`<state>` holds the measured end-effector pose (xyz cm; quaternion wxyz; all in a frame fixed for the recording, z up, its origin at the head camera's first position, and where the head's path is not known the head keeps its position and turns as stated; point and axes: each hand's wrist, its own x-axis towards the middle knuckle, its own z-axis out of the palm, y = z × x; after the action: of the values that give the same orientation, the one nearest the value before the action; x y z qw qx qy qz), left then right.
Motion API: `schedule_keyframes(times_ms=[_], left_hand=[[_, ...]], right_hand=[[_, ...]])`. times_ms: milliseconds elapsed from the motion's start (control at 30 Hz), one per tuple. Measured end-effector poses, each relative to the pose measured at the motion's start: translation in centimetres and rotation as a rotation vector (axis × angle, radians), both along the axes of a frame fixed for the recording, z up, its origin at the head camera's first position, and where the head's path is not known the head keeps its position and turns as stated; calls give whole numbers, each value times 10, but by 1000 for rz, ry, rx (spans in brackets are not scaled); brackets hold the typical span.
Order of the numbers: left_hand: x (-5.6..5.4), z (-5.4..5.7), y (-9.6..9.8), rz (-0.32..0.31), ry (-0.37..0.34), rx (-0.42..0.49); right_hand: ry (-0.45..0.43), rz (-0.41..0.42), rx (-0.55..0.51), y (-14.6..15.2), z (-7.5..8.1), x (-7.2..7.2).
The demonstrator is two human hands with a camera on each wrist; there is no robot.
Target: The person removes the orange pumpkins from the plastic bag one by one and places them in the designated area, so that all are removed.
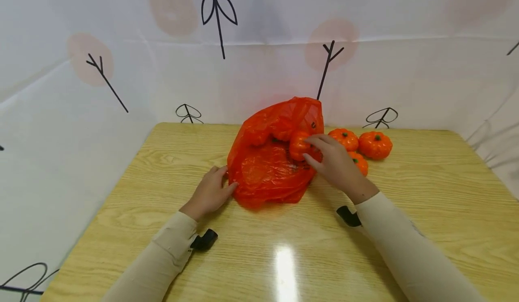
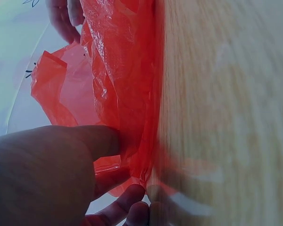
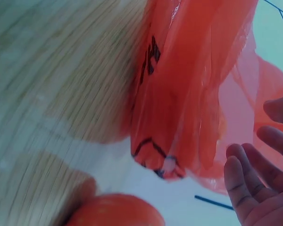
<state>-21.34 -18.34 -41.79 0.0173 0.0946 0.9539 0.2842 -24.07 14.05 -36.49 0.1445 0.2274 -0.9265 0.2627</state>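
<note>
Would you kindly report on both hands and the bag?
Left hand pinching edge of red bag. Right hand by pumpkin in bag's opening. Three more pumpkins on table, right of bag.

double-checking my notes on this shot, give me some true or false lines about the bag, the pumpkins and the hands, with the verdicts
1. The left hand holds the left edge of the red bag. True.
2. The bag is tied shut. False: its mouth is open.
3. Three pumpkins sit on the table to the right of the bag. True.
4. The right hand lies flat on the table. False: it is raised at the bag's opening, next to another pumpkin.
5. Black marks show on the bag. True.
</note>
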Motion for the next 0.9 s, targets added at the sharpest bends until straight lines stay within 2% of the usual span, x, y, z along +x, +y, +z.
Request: schedule_keyframes(times_ms=[367, 633, 900], left_hand=[[1, 1, 0, 10, 8, -6], [1, 0, -2, 14, 15, -14], [1, 0, -1, 10, -1, -1]], right_hand=[[-64, 1, 74, -12, -3, -12], [-172, -9, 171, -12, -8, -18], [-174, -26, 199, -10, -12, -18]])
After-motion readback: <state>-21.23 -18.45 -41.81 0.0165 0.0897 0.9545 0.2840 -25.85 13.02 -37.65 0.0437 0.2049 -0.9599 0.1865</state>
